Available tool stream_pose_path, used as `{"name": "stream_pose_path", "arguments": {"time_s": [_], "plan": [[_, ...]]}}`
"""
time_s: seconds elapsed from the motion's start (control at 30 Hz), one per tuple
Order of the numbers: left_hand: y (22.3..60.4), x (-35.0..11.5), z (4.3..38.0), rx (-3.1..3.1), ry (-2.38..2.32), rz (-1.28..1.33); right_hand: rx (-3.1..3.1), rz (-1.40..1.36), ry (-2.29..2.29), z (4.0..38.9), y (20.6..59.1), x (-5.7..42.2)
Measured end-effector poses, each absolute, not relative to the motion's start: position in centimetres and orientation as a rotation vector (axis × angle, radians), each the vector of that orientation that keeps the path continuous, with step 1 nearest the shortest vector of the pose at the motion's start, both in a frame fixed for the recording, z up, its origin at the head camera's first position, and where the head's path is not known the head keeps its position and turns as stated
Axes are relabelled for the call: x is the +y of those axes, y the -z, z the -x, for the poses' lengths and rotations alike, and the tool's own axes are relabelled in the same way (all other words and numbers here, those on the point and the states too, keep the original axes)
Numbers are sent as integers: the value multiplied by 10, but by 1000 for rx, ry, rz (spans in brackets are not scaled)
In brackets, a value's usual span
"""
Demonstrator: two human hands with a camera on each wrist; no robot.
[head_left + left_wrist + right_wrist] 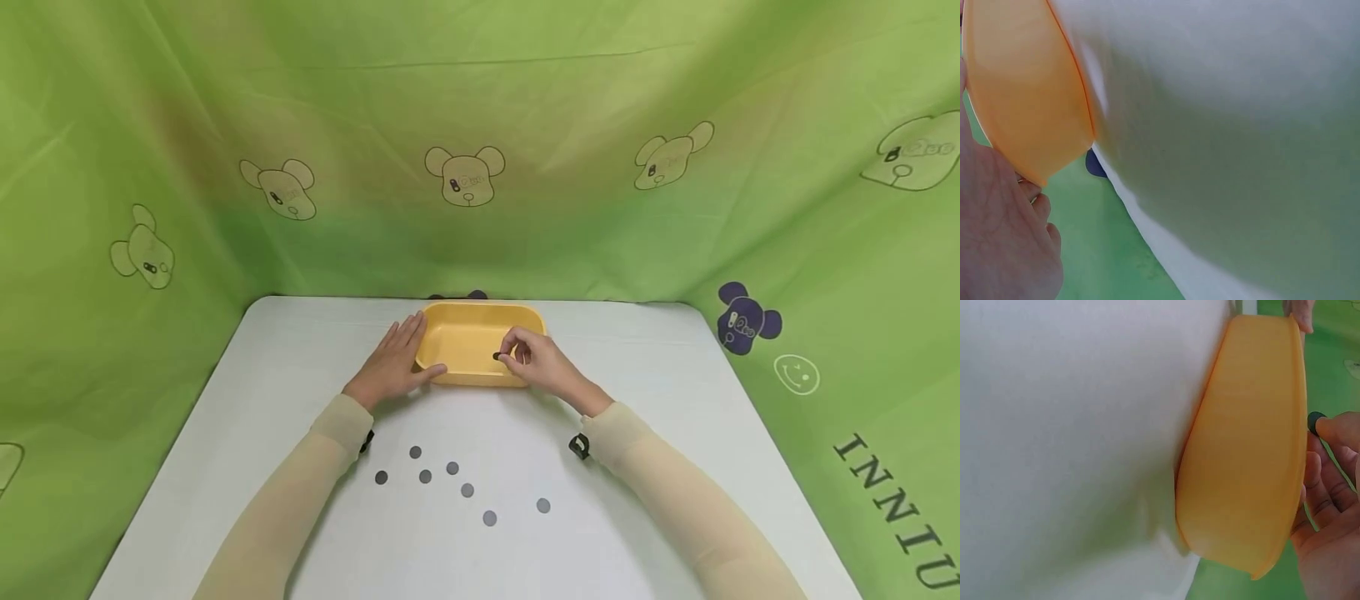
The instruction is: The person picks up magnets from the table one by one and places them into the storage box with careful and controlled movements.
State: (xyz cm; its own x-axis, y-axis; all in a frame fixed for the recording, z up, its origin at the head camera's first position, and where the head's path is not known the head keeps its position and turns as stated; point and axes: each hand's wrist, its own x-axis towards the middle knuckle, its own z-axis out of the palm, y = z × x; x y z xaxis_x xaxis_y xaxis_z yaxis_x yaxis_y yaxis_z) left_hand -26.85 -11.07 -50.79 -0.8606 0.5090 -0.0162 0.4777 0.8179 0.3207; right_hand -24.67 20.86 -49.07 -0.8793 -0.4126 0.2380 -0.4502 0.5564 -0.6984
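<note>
Pinching a small dark disc (496,356) between thumb and finger, the right hand (546,363) holds it above the near right part of a yellow tub (476,380). The left hand (390,363) lies spread against the tub's left end, its thumb at the near rim. The tub stands on the white worktop (637,362), between the two hands; seven grey discs (452,468) lie scattered nearer the person, between the sleeved forearms (675,492).

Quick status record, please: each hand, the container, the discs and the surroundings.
Left hand: against the left end of the yellow tub
Right hand: pinching a dark disc over the tub
Tub: upright, at the table's far side
Loose discs: seven, nearer the person, on the white table
Surroundings: green cloth
</note>
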Motion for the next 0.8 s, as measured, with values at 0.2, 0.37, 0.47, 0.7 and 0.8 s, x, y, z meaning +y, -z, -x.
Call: {"name": "stream_pose_path", "arguments": {"time_s": [0.2,0.37,0.47,0.7,0.8], "plan": [[508,-108,271,2905,-458,-799,-2762,-709,-1270,255,493,209],[509,-108,271,2898,-453,-793,-2812,-677,-1243,262,496,209],[508,-108,270,2893,-469,-785,-2837,-687,-1201,265,495,208],[508,-109,269,2896,-464,-770,-2928,-671,-1093,273,494,200],[509,-109,269,2896,-476,-764,-2949,-658,-1045,278,496,198]]}}
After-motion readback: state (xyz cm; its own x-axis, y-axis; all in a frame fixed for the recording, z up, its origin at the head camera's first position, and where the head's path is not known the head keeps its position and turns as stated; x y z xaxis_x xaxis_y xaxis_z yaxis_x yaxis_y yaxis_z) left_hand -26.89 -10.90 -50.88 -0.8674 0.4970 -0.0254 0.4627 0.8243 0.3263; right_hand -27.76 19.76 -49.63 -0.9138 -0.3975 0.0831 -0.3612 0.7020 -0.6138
